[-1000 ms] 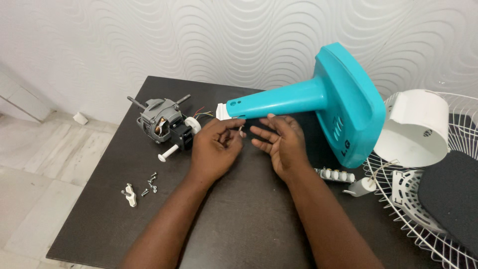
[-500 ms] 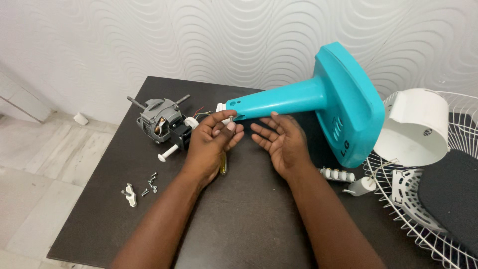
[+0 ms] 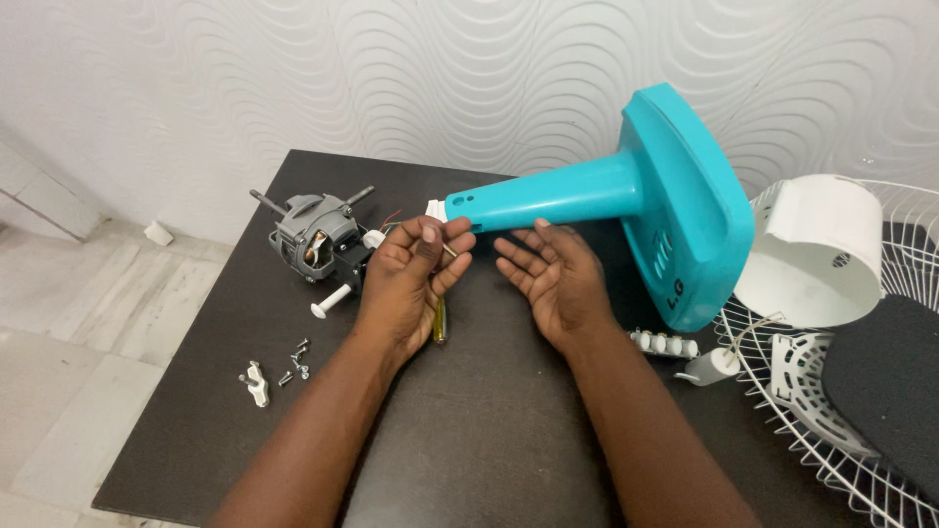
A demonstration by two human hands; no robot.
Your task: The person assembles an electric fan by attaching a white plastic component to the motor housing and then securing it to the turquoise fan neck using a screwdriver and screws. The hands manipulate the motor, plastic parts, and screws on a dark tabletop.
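A teal fan stand [image 3: 626, 196] lies on its side on the dark table [image 3: 489, 430], its neck pointing left. My left hand [image 3: 411, 279] grips a screwdriver [image 3: 440, 318] with a yellow handle, the metal shaft near the neck's white end. My right hand [image 3: 548, 279] is open, palm up, just under the neck and touching nothing that I can make out. A grey fan motor [image 3: 313, 240] with thin wires sits left of my left hand.
Loose screws [image 3: 296, 360] and a small white clip [image 3: 256, 383] lie at the table's left. On the right are a white button strip [image 3: 665, 343], a white motor cover [image 3: 817, 249], a white wire fan guard [image 3: 861, 420] and a dark pad [image 3: 885, 376].
My left hand has picked up the screwdriver and lifted it toward the neck's end. My right hand has opened and turned palm up. The view has shifted slightly.
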